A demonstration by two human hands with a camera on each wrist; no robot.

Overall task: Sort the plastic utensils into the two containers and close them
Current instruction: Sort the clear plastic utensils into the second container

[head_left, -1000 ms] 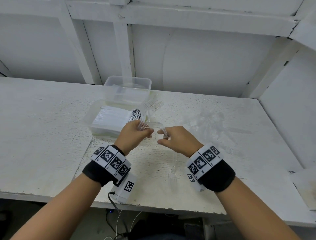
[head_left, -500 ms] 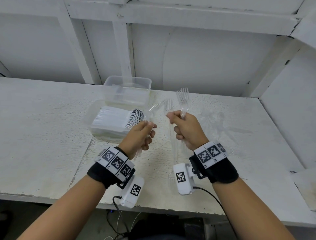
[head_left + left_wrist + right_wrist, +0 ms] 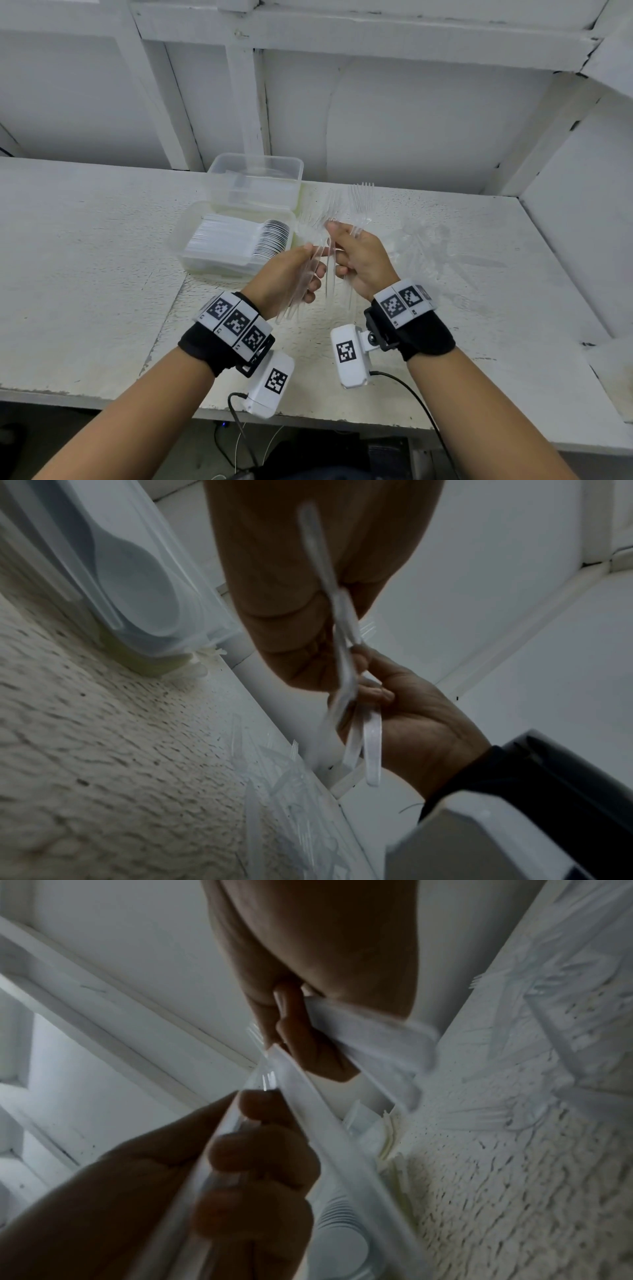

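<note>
Your left hand (image 3: pixel 291 270) and right hand (image 3: pixel 359 260) each grip clear plastic forks (image 3: pixel 359 202). Align the tines before loading the far clear rectangular container (image 3: pixel 219 171).

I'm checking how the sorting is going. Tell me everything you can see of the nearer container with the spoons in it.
The nearer container is a clear, shallow plastic tub with rounded corners, open, no lid on it. It sits on the white table, directly in front of a second clear container, left of both hands. Inside lies a neat stack of white spoons, bowls toward the right. Neither hand touches it.
</note>
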